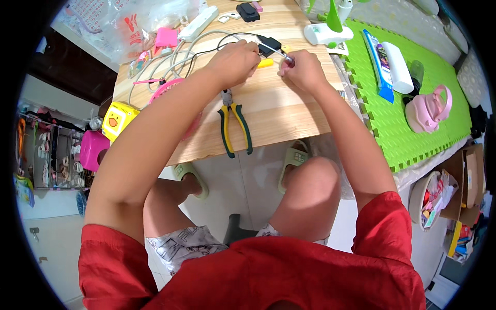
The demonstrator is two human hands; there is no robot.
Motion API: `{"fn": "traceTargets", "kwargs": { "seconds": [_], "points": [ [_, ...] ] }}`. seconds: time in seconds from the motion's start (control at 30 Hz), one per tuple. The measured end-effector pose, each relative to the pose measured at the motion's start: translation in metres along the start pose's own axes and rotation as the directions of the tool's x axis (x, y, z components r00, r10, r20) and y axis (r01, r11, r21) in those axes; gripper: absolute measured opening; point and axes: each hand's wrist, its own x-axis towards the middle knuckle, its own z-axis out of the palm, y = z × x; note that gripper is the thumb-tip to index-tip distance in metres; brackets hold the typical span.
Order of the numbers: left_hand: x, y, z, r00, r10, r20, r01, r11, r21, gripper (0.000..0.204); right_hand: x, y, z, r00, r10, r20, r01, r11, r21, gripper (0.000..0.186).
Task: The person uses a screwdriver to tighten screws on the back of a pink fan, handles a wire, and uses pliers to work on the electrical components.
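The left hand [235,62] steadies a small black part [268,46] while the right hand [305,70] pinches a thin screwdriver [283,55] tipped into it, pliers [233,121] lying just below.

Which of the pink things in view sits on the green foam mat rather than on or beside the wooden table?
The pale pink strapped item at the mat's right end. The other pink items lie left of the hands, on or beside the wooden table.

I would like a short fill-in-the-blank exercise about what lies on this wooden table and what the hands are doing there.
1. The pliers lying on the wooden table have yellow and ____ handles.
2. The left hand rests on a ____ adapter.
3. The right hand pinches a thin tool; the foam mat on its right is ____.

Missing words: green; black; green
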Motion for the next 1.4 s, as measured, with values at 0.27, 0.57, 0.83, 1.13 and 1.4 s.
{"fn": "traceTargets", "kwargs": {
  "seconds": [0.27, 0.57, 0.83, 1.13, 1.4],
  "points": [
    [-0.087, 0.077, -0.051, 0.855, -0.510, -0.094, 0.398, 0.762, -0.512, 0.006, -0.002, 0.007, 0.017, 1.000, 0.005, -0.027, -0.010, 0.983, -0.183, 0.014],
    [-0.165, 0.127, -0.043, 0.591, -0.790, 0.163, 0.374, 0.089, -0.923, 0.009, -0.069, -0.075, 0.012, 0.977, -0.002, 0.215, -0.150, 0.708, 0.690, 0.008],
    [-0.166, 0.130, -0.057, 0.403, -0.862, 0.307, -0.273, -0.434, -0.859, 0.019, -0.131, -0.157, 0.048, 0.974, -0.134, 0.185, -0.105, 0.456, 0.884, 0.007],
    [-0.161, 0.132, -0.055, 0.492, -0.761, 0.424, -0.348, -0.618, -0.705, 0.023, -0.128, -0.150, 0.049, 0.989, -0.141, 0.049, 0.035, 0.540, 0.841, 0.010],
    [-0.163, 0.127, -0.050, 0.439, -0.754, 0.488, -0.337, -0.642, -0.688, 0.021, -0.125, -0.145, 0.042, 0.992, -0.114, 0.057, 0.015, 0.554, 0.833, 0.015]
  ]
}}
